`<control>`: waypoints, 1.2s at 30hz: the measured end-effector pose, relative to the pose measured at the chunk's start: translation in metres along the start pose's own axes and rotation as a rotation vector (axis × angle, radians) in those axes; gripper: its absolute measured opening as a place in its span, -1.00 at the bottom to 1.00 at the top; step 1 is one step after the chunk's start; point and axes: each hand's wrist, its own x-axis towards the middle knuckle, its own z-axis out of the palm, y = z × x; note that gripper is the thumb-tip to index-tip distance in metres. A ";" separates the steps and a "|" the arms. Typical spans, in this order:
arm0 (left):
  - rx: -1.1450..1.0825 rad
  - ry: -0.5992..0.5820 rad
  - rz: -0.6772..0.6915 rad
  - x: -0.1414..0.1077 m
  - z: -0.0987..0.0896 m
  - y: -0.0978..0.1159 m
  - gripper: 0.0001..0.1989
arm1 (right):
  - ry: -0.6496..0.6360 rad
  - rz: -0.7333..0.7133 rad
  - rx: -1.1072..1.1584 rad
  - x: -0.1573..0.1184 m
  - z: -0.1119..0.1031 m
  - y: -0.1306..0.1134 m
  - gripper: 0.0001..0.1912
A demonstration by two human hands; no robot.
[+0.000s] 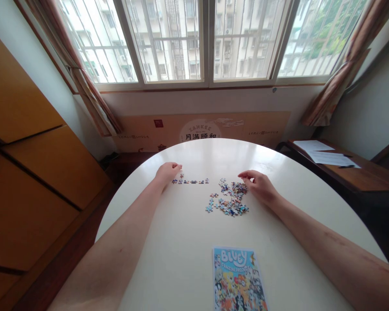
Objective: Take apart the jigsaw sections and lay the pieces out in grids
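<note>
My left hand [168, 172] is closed in a pinch at the left end of a row of jigsaw puzzle pieces [193, 182]. A small pale bit, seemingly a puzzle piece, shows at its fingertips. One loose puzzle piece [182, 176] lies just below those fingers. Over the right edge of a heap of mixed puzzle pieces [235, 205], my right hand [258, 185] hovers or rests with its fingers stretched out and thumb slightly apart. No piece can be made out in it. Nearer to me lies a colourful picture sheet [239, 276] with cartoon dogs and the word Bluey.
The round white table [168, 259] carries all of this. A wooden side table [346, 177] with papers [333, 158] and dark pens stands to the right. Wooden cabinets [35, 172] are on the left; a barred window [175, 43] with curtains is ahead.
</note>
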 end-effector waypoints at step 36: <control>0.581 -0.097 0.748 -0.057 0.048 0.091 -0.72 | 0.023 -0.146 -0.089 0.001 0.002 -0.004 -0.72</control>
